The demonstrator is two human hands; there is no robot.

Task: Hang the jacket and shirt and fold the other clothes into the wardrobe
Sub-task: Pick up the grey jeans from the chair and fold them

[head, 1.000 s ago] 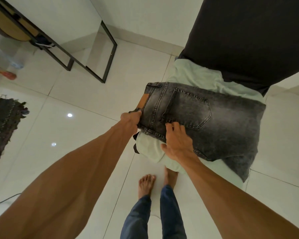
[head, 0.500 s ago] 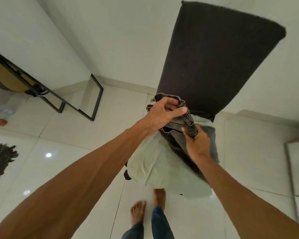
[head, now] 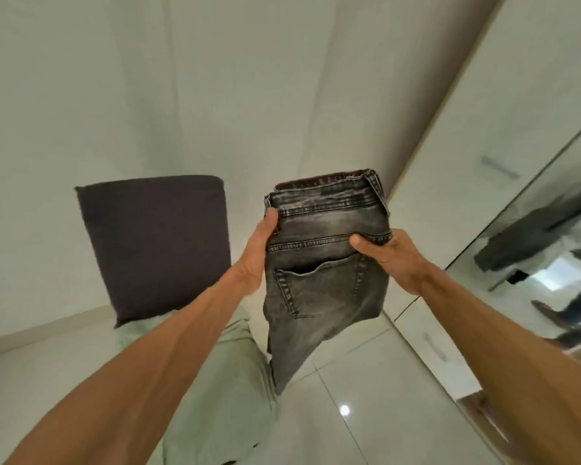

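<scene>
Now that the chair (head: 155,246) and green garment (head: 222,380), left of the fingers, no longer carry the load, the left hand (head: 259,250) grips one side edge of the folded jeans (head: 326,280), lifted clear with waistband uppermost. The right hand (head: 393,260) grips the other edge. The wardrobe (head: 483,146) stands right of the fingers, so shelving is probably next.

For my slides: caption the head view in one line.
Folded grey jeans held up by the left hand and right hand, waistband on top, beside a white wardrobe.
</scene>
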